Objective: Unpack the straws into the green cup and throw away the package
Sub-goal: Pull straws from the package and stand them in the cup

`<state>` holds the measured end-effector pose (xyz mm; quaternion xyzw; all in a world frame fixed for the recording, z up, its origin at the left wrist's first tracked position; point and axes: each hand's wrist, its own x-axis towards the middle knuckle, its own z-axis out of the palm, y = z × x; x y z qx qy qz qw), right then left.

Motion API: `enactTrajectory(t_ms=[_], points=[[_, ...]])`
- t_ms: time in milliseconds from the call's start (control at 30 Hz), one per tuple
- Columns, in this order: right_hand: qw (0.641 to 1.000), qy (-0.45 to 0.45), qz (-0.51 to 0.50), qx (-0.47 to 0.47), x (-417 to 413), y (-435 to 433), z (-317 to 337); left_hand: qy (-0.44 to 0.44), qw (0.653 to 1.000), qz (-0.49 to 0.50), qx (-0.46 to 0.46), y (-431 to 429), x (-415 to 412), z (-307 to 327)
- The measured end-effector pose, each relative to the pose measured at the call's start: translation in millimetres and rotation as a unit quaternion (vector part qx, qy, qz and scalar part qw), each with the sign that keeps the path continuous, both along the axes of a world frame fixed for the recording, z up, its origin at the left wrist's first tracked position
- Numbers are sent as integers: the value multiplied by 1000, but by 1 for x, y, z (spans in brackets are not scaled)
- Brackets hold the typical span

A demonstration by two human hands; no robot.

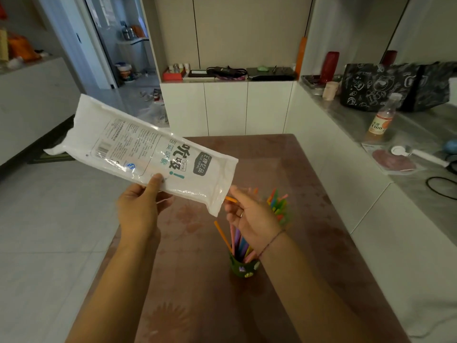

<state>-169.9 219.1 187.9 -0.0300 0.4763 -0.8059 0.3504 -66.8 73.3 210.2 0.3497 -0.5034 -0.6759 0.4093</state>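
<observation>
My left hand (139, 209) pinches the lower edge of a clear and white plastic straw package (138, 149), held flat and tilted above the table's left side. The package looks empty. A small green cup (243, 267) stands on the brown table (309, 219), with several coloured straws (238, 241) leaning out of it. My right hand (249, 219) hovers over the cup with fingers spread, in front of the straws. One orange straw (231, 199) shows at its fingertips, beside the package's open end; whether the fingers grip it is unclear.
A grey counter (408, 134) runs along the right with a drink bottle (380, 120), a black patterned bag (378, 85) and a cable. White cabinets (227, 107) stand behind the table. Tiled floor (49, 231) lies to the left.
</observation>
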Motion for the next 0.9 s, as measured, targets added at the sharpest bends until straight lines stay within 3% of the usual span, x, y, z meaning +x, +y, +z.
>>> enactTrajectory(t_ms=[100, 233, 367, 633, 733, 900], points=[[996, 81, -13, 41, -4, 6, 0, 9, 997, -18, 77, -5, 0, -9], [988, 111, -72, 74, -21, 23, 4, 22, 983, -33, 180, -16, 3, -20], [988, 87, -124, 43, -36, 40, 5, 19, 969, -41, 243, -18, 6, -34], [995, 36, -82, -32, -23, 26, 0, 14, 952, -81, 294, 2, -4, -42], [983, 92, -159, -4, -29, 30, 2, 8, 951, -72, 300, 0, -3, -46], [930, 229, -277, 74, -50, 54, 8, -13, 950, -38, 310, -13, 8, -59]])
